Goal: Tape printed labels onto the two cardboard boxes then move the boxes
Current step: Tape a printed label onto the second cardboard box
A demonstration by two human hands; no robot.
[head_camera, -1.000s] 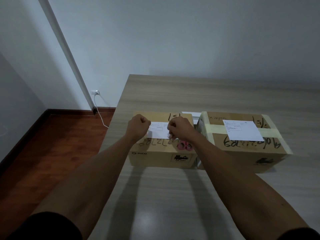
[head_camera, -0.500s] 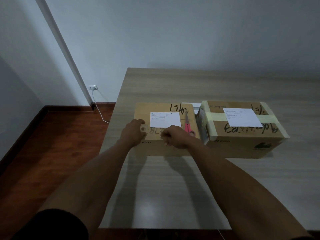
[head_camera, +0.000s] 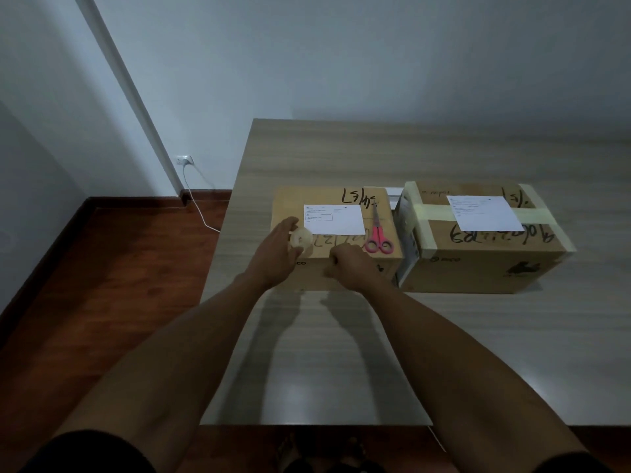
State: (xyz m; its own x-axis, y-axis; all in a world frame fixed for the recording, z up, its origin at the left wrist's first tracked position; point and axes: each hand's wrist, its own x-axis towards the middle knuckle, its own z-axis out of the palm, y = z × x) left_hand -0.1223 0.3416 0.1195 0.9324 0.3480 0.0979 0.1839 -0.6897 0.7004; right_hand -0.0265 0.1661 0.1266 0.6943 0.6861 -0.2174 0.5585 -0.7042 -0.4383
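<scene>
Two cardboard boxes stand side by side on the wooden table (head_camera: 341, 353). The left box (head_camera: 290, 203) carries a white printed label (head_camera: 336, 218) and pink-handled scissors (head_camera: 377, 237) on its top. My left hand (head_camera: 276, 254) holds a roll of clear tape (head_camera: 301, 240) at the box's front left corner. My right hand (head_camera: 351, 264) is curled in front of the box's front face and seems to pinch the tape's end; the strip itself is too faint to see. The right box (head_camera: 485, 264) has a label (head_camera: 485, 213) lying over pale tape bands.
The table's left edge drops to a red wooden floor (head_camera: 102, 285). A white cable (head_camera: 201, 213) runs from a wall socket (head_camera: 184, 161). A white object (head_camera: 392, 192) shows behind the gap between the boxes. The wall stands close behind the table.
Both hands have drawn back from the label on the left box's top to its front edge. The tape roll now shows in my left hand. The view has pulled back.
</scene>
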